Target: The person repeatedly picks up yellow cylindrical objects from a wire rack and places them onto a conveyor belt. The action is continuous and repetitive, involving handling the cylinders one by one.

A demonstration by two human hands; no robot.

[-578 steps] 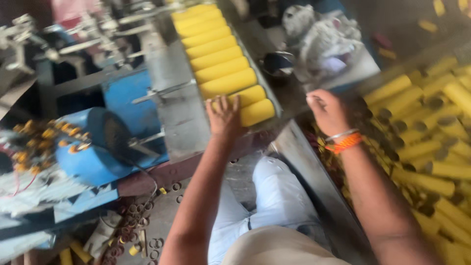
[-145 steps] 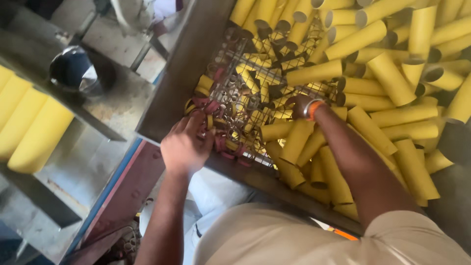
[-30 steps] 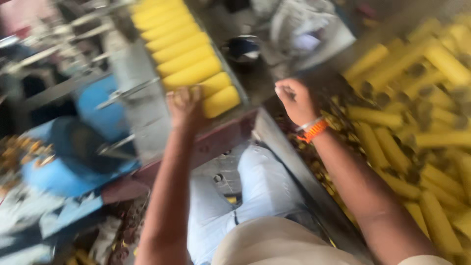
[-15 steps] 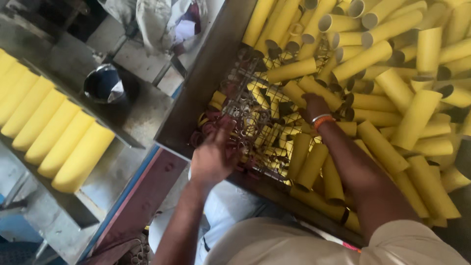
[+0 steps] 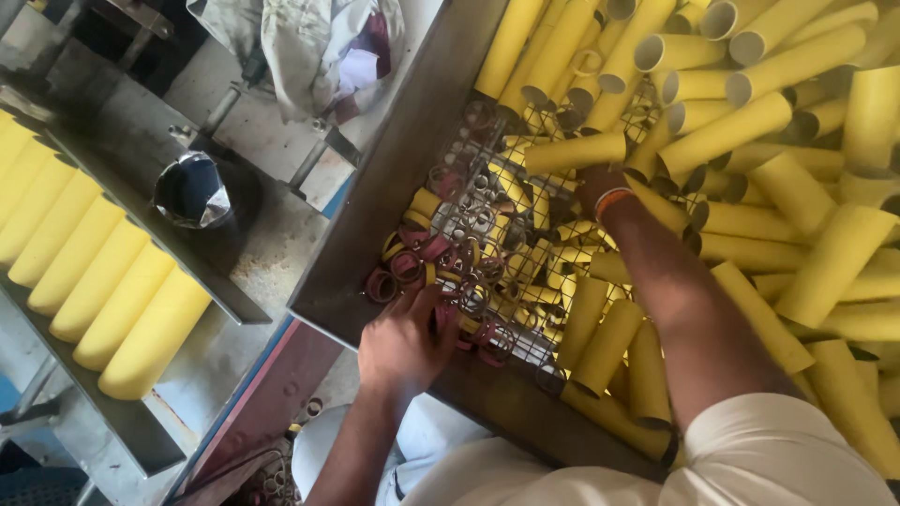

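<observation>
A big metal bin (image 5: pixel 412 169) holds many yellow cardboard tubes (image 5: pixel 731 131) and, over a wire mesh (image 5: pixel 487 225), a heap of small yellow and red rings (image 5: pixel 422 262). My left hand (image 5: pixel 403 342) rests at the bin's near edge, fingers down among the red rings; I cannot see whether it grips any. My right hand (image 5: pixel 600 187), an orange band at the wrist, reaches deep between the tubes and is mostly hidden by them.
To the left a metal tray (image 5: pixel 141 431) carries a row of yellow tubes (image 5: pixel 103 281) lying side by side. A shiny metal bowl (image 5: pixel 192 192) sits on the bench beside it. Crumpled cloth (image 5: pixel 300 47) lies at the top. My knees show below.
One second ago both hands were up by the tray of lined tubes; my view has swung back to the bin and both hands now reach into it, the left settling on the rings.
</observation>
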